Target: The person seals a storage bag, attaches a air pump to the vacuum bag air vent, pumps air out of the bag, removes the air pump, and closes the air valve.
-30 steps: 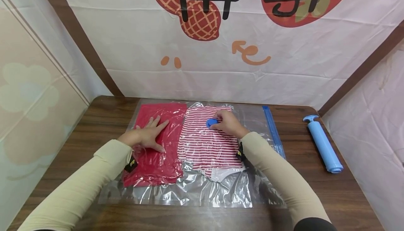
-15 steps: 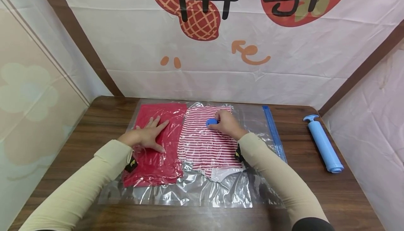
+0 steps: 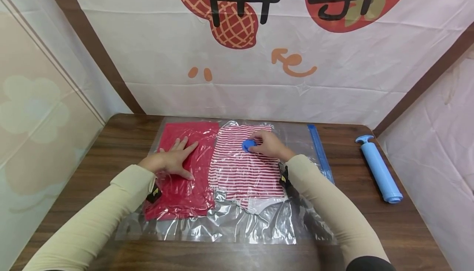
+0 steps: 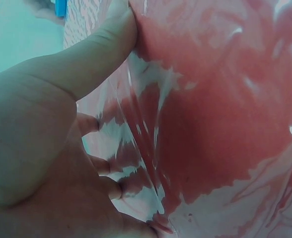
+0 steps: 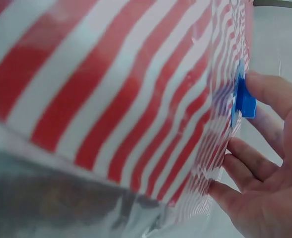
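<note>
A clear plastic vacuum storage bag (image 3: 266, 225) lies flat on the table, with a folded red garment (image 3: 185, 199) and a red-and-white striped garment (image 3: 240, 172) inside. My left hand (image 3: 172, 160) rests on the film over the red garment, fingers spread. Above the stripes, the thumb and index finger of my right hand (image 3: 270, 144) pinch the round blue valve cap (image 3: 248, 145). In the right wrist view the cap's raised blue grip (image 5: 246, 101) shows by the thumb, while the other fingertips (image 5: 220, 191) touch the film.
A light blue hand pump (image 3: 381, 170) lies on the right side of the wooden table (image 3: 92, 155). Along the bag's right edge runs a blue zip strip (image 3: 321, 151). A printed cloth backdrop (image 3: 240, 98) stands behind the table.
My right hand has turned slightly at the valve cap, its wrist shifting left and then back right; more of the cap shows now. The left hand has stayed in place.
</note>
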A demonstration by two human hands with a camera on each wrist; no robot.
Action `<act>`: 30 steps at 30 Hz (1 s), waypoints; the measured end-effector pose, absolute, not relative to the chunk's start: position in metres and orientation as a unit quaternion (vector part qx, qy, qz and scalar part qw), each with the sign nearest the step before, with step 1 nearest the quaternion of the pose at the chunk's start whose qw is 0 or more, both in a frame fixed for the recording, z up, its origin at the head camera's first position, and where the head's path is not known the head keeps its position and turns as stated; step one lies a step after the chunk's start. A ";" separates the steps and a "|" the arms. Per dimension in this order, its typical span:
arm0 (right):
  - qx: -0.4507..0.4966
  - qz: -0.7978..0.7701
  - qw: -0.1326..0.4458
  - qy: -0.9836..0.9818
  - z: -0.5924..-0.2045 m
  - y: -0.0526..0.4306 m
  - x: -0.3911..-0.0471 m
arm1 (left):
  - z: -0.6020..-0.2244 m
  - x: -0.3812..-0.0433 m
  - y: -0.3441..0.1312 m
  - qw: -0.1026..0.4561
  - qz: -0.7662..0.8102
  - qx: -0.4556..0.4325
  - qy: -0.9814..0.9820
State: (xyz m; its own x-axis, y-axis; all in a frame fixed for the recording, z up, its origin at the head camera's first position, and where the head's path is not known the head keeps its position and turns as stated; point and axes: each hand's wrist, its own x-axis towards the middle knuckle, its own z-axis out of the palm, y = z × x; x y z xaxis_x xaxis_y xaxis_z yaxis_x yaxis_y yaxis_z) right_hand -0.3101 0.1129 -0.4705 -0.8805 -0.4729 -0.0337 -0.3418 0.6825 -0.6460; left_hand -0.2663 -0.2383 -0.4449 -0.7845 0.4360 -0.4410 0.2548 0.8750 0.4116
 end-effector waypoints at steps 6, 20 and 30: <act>-0.214 -0.331 0.071 0.917 -0.475 0.109 -0.310 | -0.444 -0.266 -0.238 0.272 0.170 0.182 0.930; -0.166 -0.304 0.042 0.937 -0.478 0.099 -0.307 | -0.445 -0.264 -0.237 0.272 0.174 0.178 0.930; -0.252 -0.291 0.079 0.919 -0.477 0.112 -0.314 | -0.444 -0.264 -0.237 0.274 0.173 0.176 0.930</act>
State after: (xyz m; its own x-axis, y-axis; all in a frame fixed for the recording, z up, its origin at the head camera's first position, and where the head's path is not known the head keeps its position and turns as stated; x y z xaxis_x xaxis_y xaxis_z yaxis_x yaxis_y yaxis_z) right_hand -0.3144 0.1118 -0.4767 -0.8607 -0.5091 0.0019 -0.4173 0.7034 -0.5755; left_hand -0.2639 -0.2368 -0.4438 -0.7876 0.4219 -0.4490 0.2326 0.8784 0.4174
